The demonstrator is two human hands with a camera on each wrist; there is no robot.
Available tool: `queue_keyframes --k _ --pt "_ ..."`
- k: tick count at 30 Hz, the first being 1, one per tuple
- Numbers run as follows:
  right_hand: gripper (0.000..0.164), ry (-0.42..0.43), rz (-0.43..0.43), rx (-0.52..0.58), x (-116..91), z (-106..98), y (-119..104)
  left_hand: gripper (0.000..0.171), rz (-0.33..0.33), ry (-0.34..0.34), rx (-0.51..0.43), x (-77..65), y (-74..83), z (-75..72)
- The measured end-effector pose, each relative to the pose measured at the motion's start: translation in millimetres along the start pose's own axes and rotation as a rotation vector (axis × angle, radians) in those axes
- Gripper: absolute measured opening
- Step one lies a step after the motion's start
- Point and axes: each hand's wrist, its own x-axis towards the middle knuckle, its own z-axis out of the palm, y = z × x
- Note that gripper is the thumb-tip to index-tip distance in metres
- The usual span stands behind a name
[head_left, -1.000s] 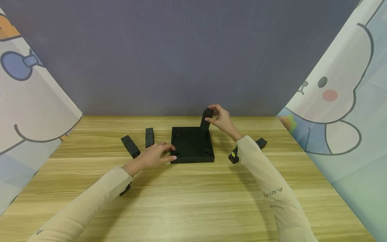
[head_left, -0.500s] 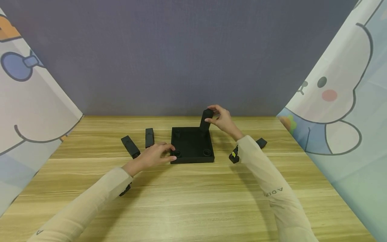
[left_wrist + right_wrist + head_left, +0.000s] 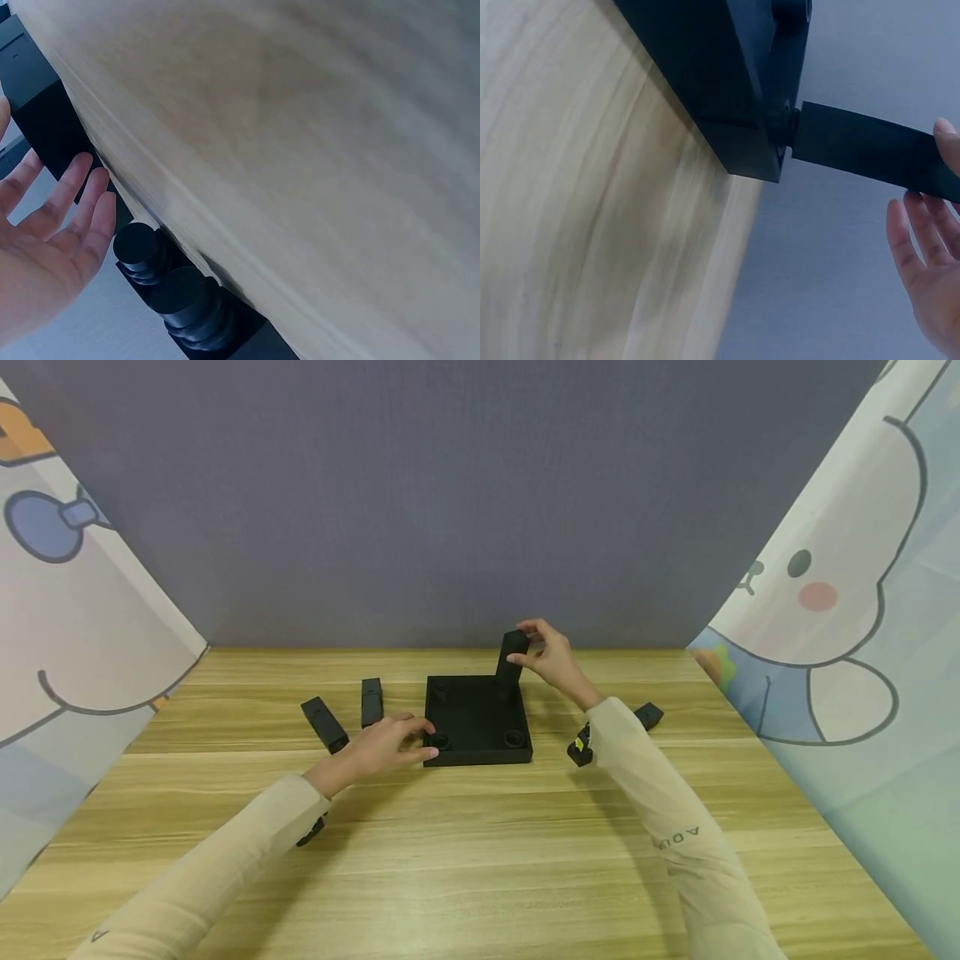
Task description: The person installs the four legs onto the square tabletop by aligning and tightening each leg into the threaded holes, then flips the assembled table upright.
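Observation:
A black square base (image 3: 472,720) lies on the table, with round sockets at its corners. At its far right corner a black square leg (image 3: 511,658) stands slightly tilted. My right hand (image 3: 553,658) pinches this leg near its top between thumb and fingers. In the right wrist view the leg (image 3: 862,146) meets the corner socket, and a narrow neck shows at the joint. My left hand (image 3: 378,746) holds the base's near left corner, thumb at the front and fingers along the left side. The left wrist view shows these fingers beside the base (image 3: 49,124).
Two loose black legs, one slanted (image 3: 324,723) and one straighter (image 3: 371,701), lie left of the base. Their round threaded ends (image 3: 139,247) show in the left wrist view. Another black piece (image 3: 648,715) lies right, partly behind the right sleeve. A grey panel (image 3: 450,510) stands behind the table.
Hardly anything differs. Both hands keep their places on the base and the leg, with only slight finger movement at the right hand.

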Motion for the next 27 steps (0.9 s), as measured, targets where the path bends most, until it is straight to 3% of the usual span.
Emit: queue_keyframes --k 13,27 --pt "0.047 -0.041 -0.007 0.002 1.3 -5.0 -2.2 0.038 0.007 -0.001 -0.007 -0.2 0.3 -0.8" --pt "0.044 0.133 -0.111 0.0 -0.5 11.8 4.6 0.039 0.02 0.011 0.008 -0.8 1.9 -1.6"
